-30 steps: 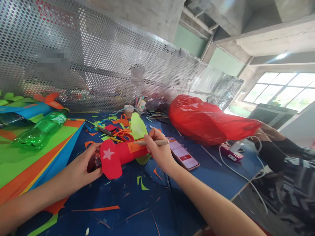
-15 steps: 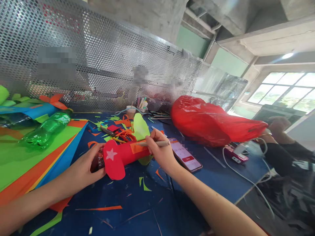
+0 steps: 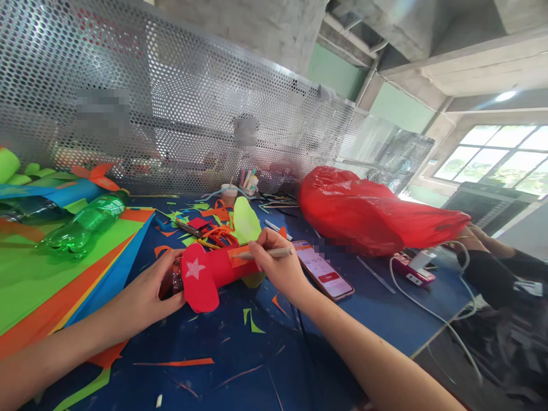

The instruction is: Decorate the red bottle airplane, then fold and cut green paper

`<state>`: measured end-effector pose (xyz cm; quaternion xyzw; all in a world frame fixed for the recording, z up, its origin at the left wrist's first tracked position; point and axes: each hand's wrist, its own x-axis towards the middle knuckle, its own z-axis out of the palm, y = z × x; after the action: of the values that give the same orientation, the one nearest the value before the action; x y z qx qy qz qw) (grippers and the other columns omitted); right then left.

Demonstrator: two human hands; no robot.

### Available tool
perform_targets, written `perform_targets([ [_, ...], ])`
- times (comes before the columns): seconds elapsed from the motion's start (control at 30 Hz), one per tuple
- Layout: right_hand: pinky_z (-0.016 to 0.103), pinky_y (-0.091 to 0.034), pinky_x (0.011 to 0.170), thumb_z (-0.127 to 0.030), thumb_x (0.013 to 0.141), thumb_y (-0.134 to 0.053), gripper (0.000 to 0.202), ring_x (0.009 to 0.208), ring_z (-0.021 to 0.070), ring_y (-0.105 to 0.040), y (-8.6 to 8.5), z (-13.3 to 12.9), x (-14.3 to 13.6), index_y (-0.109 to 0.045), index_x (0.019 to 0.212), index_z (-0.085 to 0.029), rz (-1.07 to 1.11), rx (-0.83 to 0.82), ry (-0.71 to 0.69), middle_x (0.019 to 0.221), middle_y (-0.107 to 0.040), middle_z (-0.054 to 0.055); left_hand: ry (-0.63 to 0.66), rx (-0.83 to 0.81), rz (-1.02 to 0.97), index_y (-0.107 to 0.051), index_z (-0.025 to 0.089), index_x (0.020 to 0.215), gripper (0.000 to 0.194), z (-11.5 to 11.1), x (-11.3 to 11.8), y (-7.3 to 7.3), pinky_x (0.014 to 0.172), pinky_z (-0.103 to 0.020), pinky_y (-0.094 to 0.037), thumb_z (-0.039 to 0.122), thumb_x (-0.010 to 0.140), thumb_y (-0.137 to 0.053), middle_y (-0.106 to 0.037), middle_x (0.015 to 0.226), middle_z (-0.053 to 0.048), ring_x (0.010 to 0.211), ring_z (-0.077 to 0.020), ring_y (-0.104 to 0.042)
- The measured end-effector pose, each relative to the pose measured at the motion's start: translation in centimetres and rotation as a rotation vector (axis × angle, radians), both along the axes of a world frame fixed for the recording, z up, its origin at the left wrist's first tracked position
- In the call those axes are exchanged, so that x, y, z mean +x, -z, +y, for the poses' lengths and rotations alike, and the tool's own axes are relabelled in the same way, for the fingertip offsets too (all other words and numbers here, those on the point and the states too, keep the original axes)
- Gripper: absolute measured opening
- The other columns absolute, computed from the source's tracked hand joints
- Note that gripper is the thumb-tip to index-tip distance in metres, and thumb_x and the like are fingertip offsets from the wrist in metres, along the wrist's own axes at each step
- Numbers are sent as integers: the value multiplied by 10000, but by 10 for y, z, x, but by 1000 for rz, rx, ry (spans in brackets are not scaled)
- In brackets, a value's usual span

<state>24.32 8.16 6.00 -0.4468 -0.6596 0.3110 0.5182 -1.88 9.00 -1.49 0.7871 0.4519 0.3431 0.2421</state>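
My left hand (image 3: 159, 285) is closed around the dark, shiny end of a bottle (image 3: 176, 276) wrapped in red paper. A rounded red paper piece (image 3: 201, 288) with a pale star (image 3: 196, 268) stands at that end. Pinched in my right hand (image 3: 278, 268) is a beige pen (image 3: 280, 252), its tip at an orange paper strip (image 3: 240, 258) on the bottle's red wrap. Yellow-green paper pieces (image 3: 245, 220) stick out near the bottle's far end. My right fingers hide part of the strip and that end.
A phone (image 3: 327, 274) lies right of my right hand. Behind are paper scraps (image 3: 205, 212), scissors (image 3: 188, 228) and a red plastic bag (image 3: 359, 211). A green bottle (image 3: 88, 225) rests on coloured sheets (image 3: 107, 265) at left. A white cable (image 3: 432, 317) crosses the right edge; a person (image 3: 492, 257) sits there.
The pen and my right hand have shifted slightly left along the orange strip. My left hand keeps its hold. At right, the person has moved lower and farther right.
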Motion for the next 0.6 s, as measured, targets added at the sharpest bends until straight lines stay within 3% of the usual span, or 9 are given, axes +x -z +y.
perform_targets([
  [0.4,236,-249,439,-285,706,-516,172,414,87,-375,-2,-1,3,-398,587,-245,-70,-34,55,460,-417,-85,-9,-11,-13,-481,216,1371,596,-2,2,-2,856,-417,-600,495,857,-594,-695,1264,-120,1087,-328,-704],
  [0.6,247,-254,475,-258,689,-488,183,472,109,-378,-2,4,7,-352,568,-249,-89,46,183,474,-349,-79,10,-25,-7,-456,215,1393,605,0,-2,4,918,-420,-578,504,879,-589,-661,1328,-130,1186,-337,-659],
])
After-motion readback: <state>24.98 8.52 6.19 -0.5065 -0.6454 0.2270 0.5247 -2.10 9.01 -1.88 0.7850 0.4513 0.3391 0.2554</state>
